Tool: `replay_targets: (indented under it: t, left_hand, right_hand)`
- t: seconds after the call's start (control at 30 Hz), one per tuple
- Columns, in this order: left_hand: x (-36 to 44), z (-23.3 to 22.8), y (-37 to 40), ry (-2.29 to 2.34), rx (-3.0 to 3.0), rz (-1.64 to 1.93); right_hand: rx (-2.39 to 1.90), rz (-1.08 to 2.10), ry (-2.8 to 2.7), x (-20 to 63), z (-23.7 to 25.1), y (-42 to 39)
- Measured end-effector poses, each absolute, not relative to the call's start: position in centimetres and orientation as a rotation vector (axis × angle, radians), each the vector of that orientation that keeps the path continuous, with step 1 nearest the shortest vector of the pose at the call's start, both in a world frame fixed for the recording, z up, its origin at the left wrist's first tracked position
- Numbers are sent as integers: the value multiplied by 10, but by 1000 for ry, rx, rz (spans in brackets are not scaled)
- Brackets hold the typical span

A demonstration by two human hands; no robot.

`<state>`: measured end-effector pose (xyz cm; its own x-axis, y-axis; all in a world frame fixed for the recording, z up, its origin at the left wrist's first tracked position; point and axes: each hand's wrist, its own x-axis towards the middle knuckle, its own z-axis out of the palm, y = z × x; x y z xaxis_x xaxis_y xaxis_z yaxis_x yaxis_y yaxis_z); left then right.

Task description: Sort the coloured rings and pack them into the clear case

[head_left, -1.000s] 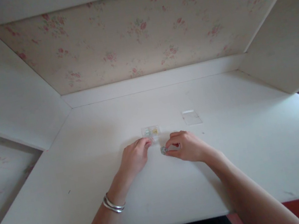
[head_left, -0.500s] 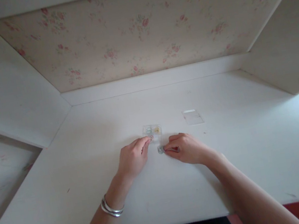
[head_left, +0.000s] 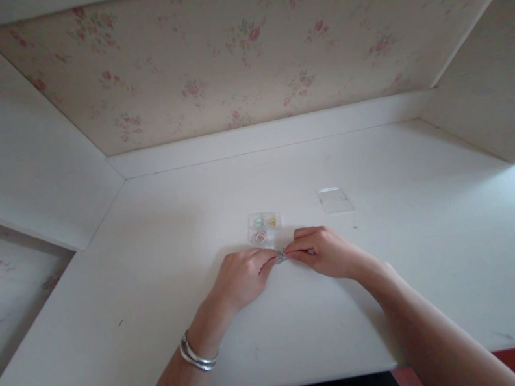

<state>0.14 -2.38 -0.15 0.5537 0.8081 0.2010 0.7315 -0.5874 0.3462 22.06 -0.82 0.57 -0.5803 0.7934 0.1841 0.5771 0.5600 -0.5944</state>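
A small grey-green bundle (head_left: 281,255), seemingly looped or coiled, sits between my fingertips; its exact kind is too small to make out. My left hand (head_left: 246,276) pinches its left side. On the right side, my right hand (head_left: 323,252) has thumb and fingers closed on it. Just behind the hands lies a clear plastic box (head_left: 277,215) with compartments. Inside it are a pink coil (head_left: 260,236) at front left, a yellow coil (head_left: 273,222) at back right and a pale green one (head_left: 259,221) at back left.
A clear flat lid (head_left: 335,200) lies on the white tabletop (head_left: 169,227), right of the box. White side panels and a floral-papered back wall (head_left: 216,61) enclose the table. A tiny dark sliver (head_left: 120,322) lies at the left.
My left hand has left the pink coil in the box and come toward me and right, onto the grey-green bundle. My right hand has stayed at the bundle.
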Motion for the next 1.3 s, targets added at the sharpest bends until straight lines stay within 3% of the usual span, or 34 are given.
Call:
replay_targets:
  t: [0.23,0.7,1.3]
  left_hand:
    - [3,-2,-26,1284,2582,542]
    - [19,-8,-33,1340,2669,415]
    - [21,-6,-31,1348,2471,671]
  right_hand:
    - [-1090,676,-2181,218,6,-6]
    - [-1222,265,-2233,200,-12,1]
    - [-1309,355,-2020,205,-8,2]
